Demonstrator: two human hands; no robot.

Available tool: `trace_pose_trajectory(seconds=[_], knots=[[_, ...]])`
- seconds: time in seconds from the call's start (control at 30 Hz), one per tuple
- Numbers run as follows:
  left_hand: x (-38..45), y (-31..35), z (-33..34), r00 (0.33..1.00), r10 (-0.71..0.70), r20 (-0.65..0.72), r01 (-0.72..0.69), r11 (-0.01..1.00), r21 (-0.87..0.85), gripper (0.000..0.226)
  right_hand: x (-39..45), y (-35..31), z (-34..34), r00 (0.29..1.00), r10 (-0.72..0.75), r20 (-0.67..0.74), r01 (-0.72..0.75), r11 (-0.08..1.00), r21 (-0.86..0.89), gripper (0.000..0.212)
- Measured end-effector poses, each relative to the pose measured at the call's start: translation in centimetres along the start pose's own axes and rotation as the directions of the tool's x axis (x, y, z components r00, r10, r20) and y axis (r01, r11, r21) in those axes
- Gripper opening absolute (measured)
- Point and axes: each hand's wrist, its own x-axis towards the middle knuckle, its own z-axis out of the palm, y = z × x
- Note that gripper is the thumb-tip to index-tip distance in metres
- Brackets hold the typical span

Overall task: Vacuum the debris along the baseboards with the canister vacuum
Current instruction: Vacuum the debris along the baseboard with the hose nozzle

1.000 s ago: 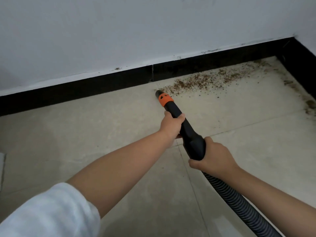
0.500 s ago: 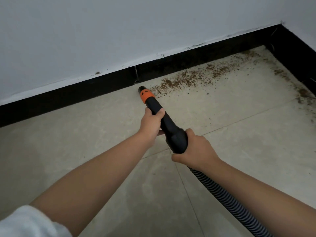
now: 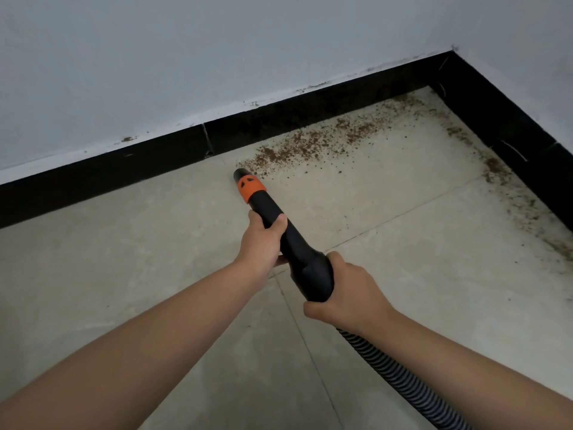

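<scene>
Both-handed, left hand (image 3: 263, 240) and right hand (image 3: 350, 293) grip black orange-collared vacuum nozzle (image 3: 273, 218), brown debris (image 3: 313, 147) beside baseboard (image 3: 279, 125)

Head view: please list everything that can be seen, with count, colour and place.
vacuum nozzle: one, black with an orange band, centre, tip near the floor at the debris edge
hose: one, black ribbed, from the nozzle to the lower right
debris: many brown crumbs, along the far baseboard and the right baseboard
baseboard: two runs, black, meeting at the upper right corner
wall: white, above the baseboard
floor: beige tiles
left hand: one, fingers grip the nozzle in front
right hand: one, fingers grip the nozzle's thick rear end
</scene>
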Motion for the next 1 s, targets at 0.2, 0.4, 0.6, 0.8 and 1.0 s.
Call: trace_pose_trajectory(seconds=[0.2, 0.4, 0.6, 0.8, 1.0], knots=[[-0.5, 0.0, 3.0, 1.0, -0.008, 0.01, 0.007, 0.999, 0.033, 0.054, -0.9, 2.0, -1.7, 0.998, 0.051, -0.026, -0.05, 0.999, 0.014, 0.05], [0.5, 0.3, 3.3, 0.997, -0.011, -0.07, 0.021, 0.991, 0.136, 0.057, 0.0, 2.2, -1.2, 0.998, 0.053, -0.03, -0.052, 0.997, 0.06, 0.05], [1.7, 1.6, 1.6, 0.986, 0.016, -0.168, 0.012, 0.986, 0.164, 0.052, 2.3, 0.3, -0.6, 1.0, 0.004, -0.011, -0.003, 0.997, 0.076, 0.05], [2.3, 3.4, 0.7, 0.988, -0.001, -0.151, 0.02, 0.992, 0.126, 0.038, 3.7, -1.2, -0.7, 1.0, -0.009, -0.01, 0.01, 0.997, 0.078, 0.051], [1.6, 3.3, 1.4, 0.997, -0.071, -0.02, 0.073, 0.991, 0.116, 0.04, 2.2, 0.0, -1.1, 0.999, 0.034, -0.028, -0.032, 0.997, 0.067, 0.05]])
